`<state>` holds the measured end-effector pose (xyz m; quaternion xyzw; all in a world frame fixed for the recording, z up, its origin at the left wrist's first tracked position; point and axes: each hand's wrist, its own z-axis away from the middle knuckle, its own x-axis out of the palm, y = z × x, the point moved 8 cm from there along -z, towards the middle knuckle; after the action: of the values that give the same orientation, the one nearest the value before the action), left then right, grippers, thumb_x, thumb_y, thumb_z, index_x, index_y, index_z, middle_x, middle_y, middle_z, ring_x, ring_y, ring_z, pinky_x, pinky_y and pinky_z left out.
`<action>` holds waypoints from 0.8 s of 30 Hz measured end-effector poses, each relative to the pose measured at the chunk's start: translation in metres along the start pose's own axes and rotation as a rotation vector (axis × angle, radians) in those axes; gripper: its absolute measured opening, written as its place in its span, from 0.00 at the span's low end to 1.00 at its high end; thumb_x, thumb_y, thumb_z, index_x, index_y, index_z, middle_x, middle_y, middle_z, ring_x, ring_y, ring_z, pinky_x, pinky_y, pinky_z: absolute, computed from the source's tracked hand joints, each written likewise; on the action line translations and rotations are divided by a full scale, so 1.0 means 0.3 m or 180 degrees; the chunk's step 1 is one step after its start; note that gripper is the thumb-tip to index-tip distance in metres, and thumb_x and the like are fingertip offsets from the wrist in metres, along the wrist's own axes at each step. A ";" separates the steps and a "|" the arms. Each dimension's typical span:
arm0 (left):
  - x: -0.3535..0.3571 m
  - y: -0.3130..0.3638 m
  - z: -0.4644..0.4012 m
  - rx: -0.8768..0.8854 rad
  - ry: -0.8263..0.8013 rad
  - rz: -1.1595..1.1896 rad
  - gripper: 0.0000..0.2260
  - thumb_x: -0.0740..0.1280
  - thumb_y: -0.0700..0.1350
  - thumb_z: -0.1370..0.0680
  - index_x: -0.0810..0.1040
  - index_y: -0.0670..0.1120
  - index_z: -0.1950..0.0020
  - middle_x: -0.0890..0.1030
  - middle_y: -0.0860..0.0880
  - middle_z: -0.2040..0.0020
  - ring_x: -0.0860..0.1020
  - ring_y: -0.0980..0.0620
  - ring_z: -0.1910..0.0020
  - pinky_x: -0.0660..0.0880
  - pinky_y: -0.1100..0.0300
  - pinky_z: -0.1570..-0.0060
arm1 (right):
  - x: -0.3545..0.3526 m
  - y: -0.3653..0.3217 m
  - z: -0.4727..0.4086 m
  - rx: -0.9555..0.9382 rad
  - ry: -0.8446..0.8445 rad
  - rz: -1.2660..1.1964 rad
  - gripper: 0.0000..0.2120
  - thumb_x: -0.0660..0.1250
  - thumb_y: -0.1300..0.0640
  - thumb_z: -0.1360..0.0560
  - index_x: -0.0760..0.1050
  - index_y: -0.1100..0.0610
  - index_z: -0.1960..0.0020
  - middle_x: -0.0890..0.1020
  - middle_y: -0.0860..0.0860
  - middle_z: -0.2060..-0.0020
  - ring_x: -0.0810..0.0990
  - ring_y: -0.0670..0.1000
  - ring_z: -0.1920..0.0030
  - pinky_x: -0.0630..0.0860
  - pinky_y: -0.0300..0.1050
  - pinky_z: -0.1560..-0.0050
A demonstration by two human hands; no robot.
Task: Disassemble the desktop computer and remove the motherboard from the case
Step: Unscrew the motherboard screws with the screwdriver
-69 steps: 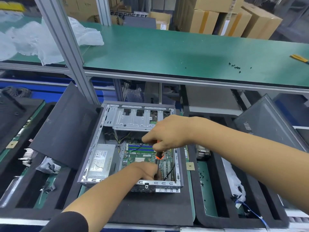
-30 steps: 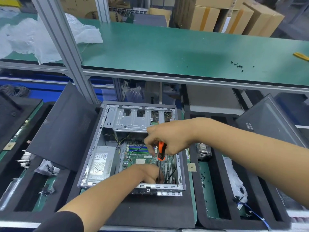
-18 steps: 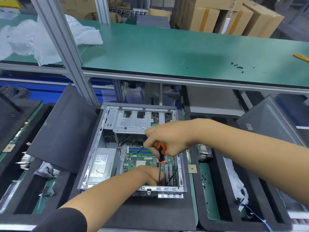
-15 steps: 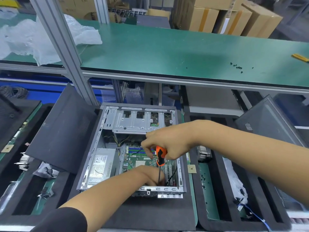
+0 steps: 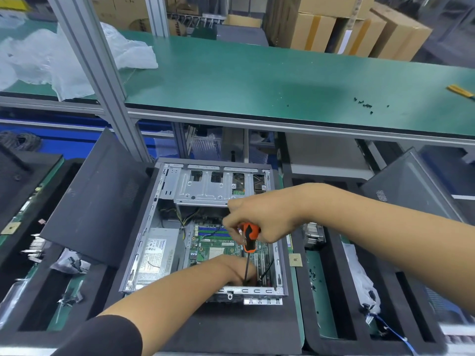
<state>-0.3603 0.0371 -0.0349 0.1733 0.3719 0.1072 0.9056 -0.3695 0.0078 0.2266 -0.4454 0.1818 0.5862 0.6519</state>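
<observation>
Right hand: grip curled tight round the orange-and-black handle of the screwdriver, shaft pointing steeply down into the open case. Left hand sits directly under that grip at the shaft's lower end, fingers bent down beside the tip; whether they pinch the shaft or a screw cannot be told, the tip being hidden. Motherboard lies flat on the case floor just left of and below the right grip, blue memory slots at its far edge, the left hand resting over its near right part. Power supply occupies the case's left bay, well left of both hands; the metal drive cage spans the far end, beyond the right knuckles. Case rests in a black foam tray; a dark side panel leans at its left. Tray to the right holds a white plastic bag and a heatsink. Beyond, a green tabletop carries scattered black screws far right of the grip and crumpled clear plastic far left; cardboard boxes stacked behind.
</observation>
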 end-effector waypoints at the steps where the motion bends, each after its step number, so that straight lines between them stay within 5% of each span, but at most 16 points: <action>1: -0.001 -0.005 0.000 -0.0020 0.0022 0.0004 0.05 0.66 0.35 0.24 0.79 0.38 0.50 0.78 0.42 0.62 0.73 0.46 0.69 0.68 0.62 0.70 | -0.004 0.008 -0.004 0.0105 0.0068 0.0275 0.12 0.69 0.60 0.27 0.72 0.52 0.46 0.71 0.47 0.54 0.73 0.48 0.57 0.66 0.43 0.64; 3: -0.002 -0.008 0.002 0.0000 0.0038 0.0001 0.09 0.67 0.35 0.25 0.80 0.40 0.46 0.78 0.46 0.62 0.74 0.51 0.70 0.69 0.64 0.72 | -0.024 0.021 -0.005 0.0323 0.0285 0.1110 0.11 0.65 0.48 0.23 0.65 0.50 0.48 0.74 0.48 0.60 0.73 0.52 0.63 0.66 0.48 0.65; 5: 0.002 -0.007 0.001 -0.0006 0.0019 0.0026 0.12 0.67 0.35 0.24 0.80 0.39 0.41 0.80 0.45 0.59 0.75 0.53 0.69 0.69 0.64 0.74 | -0.034 0.018 -0.005 0.0304 0.0399 0.1344 0.10 0.61 0.47 0.21 0.63 0.50 0.51 0.73 0.50 0.66 0.70 0.51 0.68 0.65 0.50 0.66; 8: -0.001 -0.002 0.005 -0.0005 0.0003 0.0109 0.12 0.65 0.33 0.23 0.80 0.36 0.41 0.82 0.38 0.53 0.76 0.47 0.67 0.70 0.63 0.72 | -0.031 0.003 0.001 0.0115 0.0256 0.0778 0.06 0.66 0.54 0.25 0.68 0.49 0.53 0.76 0.47 0.63 0.74 0.49 0.63 0.70 0.49 0.64; 13: -0.020 0.018 0.012 0.0007 -0.0071 0.0168 0.03 0.63 0.36 0.21 0.76 0.40 0.53 0.74 0.42 0.61 0.69 0.47 0.69 0.67 0.59 0.67 | -0.004 -0.020 0.011 -0.0169 -0.0013 0.0082 0.16 0.62 0.73 0.33 0.79 0.55 0.57 0.71 0.49 0.54 0.70 0.47 0.52 0.66 0.34 0.60; 16: -0.022 0.015 0.009 -0.0032 -0.0061 0.0119 0.04 0.64 0.37 0.22 0.78 0.40 0.51 0.76 0.41 0.59 0.73 0.44 0.65 0.71 0.58 0.63 | 0.002 0.001 0.000 0.0144 0.0014 0.0577 0.10 0.68 0.59 0.26 0.71 0.52 0.47 0.69 0.47 0.56 0.71 0.51 0.56 0.67 0.49 0.61; 18: -0.022 0.016 0.013 -0.0060 -0.0034 0.0030 0.03 0.64 0.37 0.22 0.76 0.44 0.51 0.76 0.42 0.56 0.75 0.43 0.61 0.71 0.58 0.61 | -0.016 0.017 -0.004 0.0406 0.0220 0.1381 0.11 0.63 0.46 0.22 0.65 0.50 0.47 0.70 0.48 0.62 0.70 0.53 0.63 0.66 0.49 0.65; 20: -0.020 0.011 0.006 -0.0079 0.0045 -0.0046 0.03 0.63 0.39 0.21 0.74 0.44 0.54 0.75 0.43 0.58 0.75 0.44 0.64 0.70 0.59 0.63 | -0.026 0.014 -0.007 0.0331 0.0362 0.1505 0.09 0.59 0.46 0.20 0.65 0.51 0.49 0.70 0.51 0.67 0.69 0.53 0.67 0.64 0.49 0.67; 24: -0.021 0.011 0.000 -0.0015 0.0135 -0.0191 0.15 0.65 0.36 0.23 0.67 0.48 0.67 0.71 0.47 0.69 0.74 0.45 0.70 0.70 0.61 0.69 | -0.037 0.017 -0.012 0.0175 0.0276 0.0741 0.08 0.67 0.51 0.26 0.68 0.51 0.56 0.76 0.49 0.65 0.74 0.51 0.64 0.68 0.47 0.65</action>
<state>-0.3651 0.0380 -0.0296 0.1576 0.3958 0.0846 0.9008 -0.3759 -0.0023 0.2311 -0.4282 0.2762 0.6328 0.5830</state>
